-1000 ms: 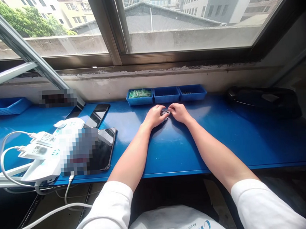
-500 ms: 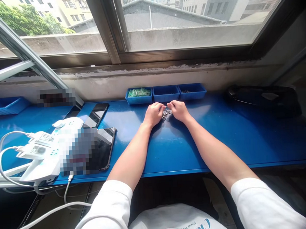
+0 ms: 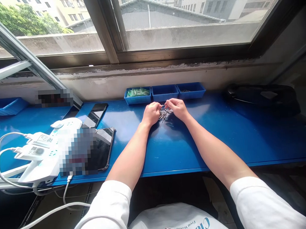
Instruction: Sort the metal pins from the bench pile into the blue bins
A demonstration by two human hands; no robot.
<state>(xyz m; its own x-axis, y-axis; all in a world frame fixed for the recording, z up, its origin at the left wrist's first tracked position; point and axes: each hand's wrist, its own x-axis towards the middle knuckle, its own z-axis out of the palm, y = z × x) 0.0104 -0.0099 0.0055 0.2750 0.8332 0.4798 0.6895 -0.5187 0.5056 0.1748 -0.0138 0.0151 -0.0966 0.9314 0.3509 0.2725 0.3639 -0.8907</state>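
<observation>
Over the middle of the blue table, my left hand [image 3: 152, 113] and my right hand [image 3: 177, 108] face each other with fingertips pinched together, a small gap between them. A thin, small metal piece [image 3: 163, 105] shows in that gap, and both hands appear to grip it; its exact kind is too small to tell. Just below the fingertips lies a loose heap of slim metal pieces [image 3: 163, 116], like screws or pins. My left fingers partly cover the heap.
Three blue bins stand behind my hands: the left bin [image 3: 138, 100] holds green-and-white packets, the right bin [image 3: 192, 95] small dark parts; the middle bin's [image 3: 165, 97] contents are unclear. Phones [image 3: 98, 114] and a white power strip [image 3: 50, 147] lie left, a dark bag [image 3: 265, 98] right.
My fingertips have shifted slightly, and more of the metal heap shows beneath them. The camera view has moved a little; the bins and phones stay in place.
</observation>
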